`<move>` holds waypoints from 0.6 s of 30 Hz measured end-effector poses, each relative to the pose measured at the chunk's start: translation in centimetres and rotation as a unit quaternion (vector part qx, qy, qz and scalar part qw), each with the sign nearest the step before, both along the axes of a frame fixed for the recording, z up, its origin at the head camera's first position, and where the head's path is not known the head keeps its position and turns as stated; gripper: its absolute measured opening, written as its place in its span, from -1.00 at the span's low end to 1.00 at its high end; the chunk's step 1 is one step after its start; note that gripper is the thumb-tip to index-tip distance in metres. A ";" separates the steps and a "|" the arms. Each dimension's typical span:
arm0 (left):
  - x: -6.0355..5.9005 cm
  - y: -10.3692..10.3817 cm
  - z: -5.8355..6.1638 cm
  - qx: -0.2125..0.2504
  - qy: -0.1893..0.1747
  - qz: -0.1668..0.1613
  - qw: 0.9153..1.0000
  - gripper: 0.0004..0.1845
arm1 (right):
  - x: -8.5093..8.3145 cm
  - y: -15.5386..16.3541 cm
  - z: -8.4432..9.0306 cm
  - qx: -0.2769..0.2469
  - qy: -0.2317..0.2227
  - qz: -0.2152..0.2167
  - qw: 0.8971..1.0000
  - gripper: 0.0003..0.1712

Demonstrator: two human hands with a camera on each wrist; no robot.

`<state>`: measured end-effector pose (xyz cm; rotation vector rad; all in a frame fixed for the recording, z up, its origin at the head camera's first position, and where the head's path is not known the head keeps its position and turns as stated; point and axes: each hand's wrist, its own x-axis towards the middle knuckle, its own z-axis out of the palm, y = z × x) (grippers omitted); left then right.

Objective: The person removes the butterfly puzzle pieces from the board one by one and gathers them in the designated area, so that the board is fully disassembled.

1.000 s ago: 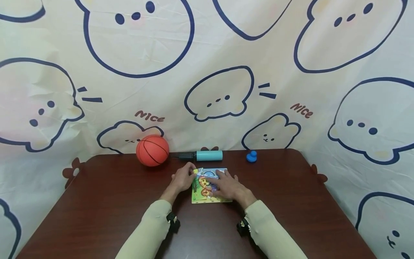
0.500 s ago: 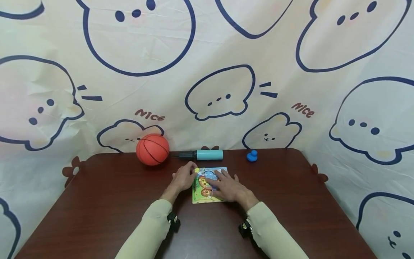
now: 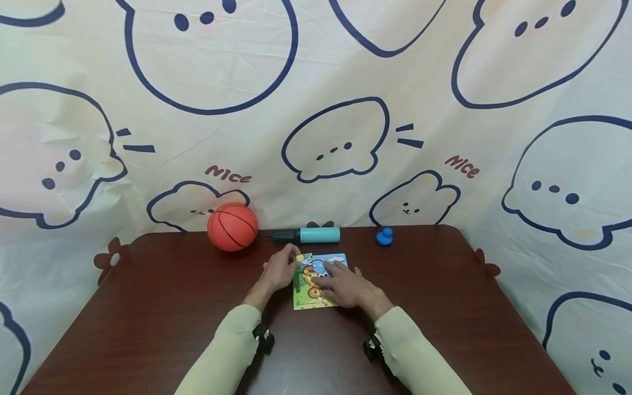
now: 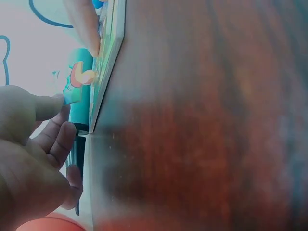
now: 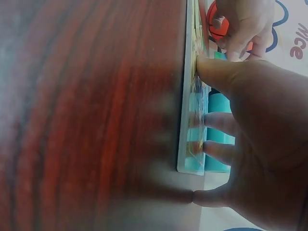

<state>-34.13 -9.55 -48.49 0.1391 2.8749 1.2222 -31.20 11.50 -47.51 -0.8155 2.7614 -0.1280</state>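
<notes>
A cartoon jigsaw puzzle (image 3: 304,299) in a thin flat board lies on the table, with orange-yellow figures on blue and green. At its upper left corner my left hand (image 3: 280,269) pinches a small puzzle piece (image 4: 77,86) between thumb and fingers, clearly seen in the left wrist view. The piece is green and blue with a rounded orange tab, and sits just over the board's edge. My right hand (image 3: 349,285) rests spread on the right part of the puzzle; its fingertips touch the surface, and one finger reaches past the edge. The hand hides much of the picture.
Behind the puzzle lies a teal and black hand pump (image 3: 316,236). An orange toy basketball (image 3: 233,227) stands at the back left, a small blue rubber duck (image 3: 384,237) at the back right. A printed cloth hangs behind the brown table (image 3: 163,307).
Almost nothing differs. My right hand has shifted very slightly left on the puzzle, while the left hand keeps its pinch at the corner.
</notes>
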 end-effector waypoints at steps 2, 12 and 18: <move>0.1 0.0 0.1 0.008 -0.004 0.001 1.000 -0.84 | 0.0 0.1 0.0 -0.002 -0.001 -0.002 1.000 -0.47; 2.1 -0.6 0.9 0.037 0.008 -0.020 0.999 -0.80 | 0.2 0.3 -0.3 -0.040 0.004 -0.005 0.999 -0.43; 3.9 -1.0 1.7 0.033 0.013 -0.036 0.999 -0.79 | 0.1 0.7 -0.5 -0.076 0.013 -0.035 0.996 -0.38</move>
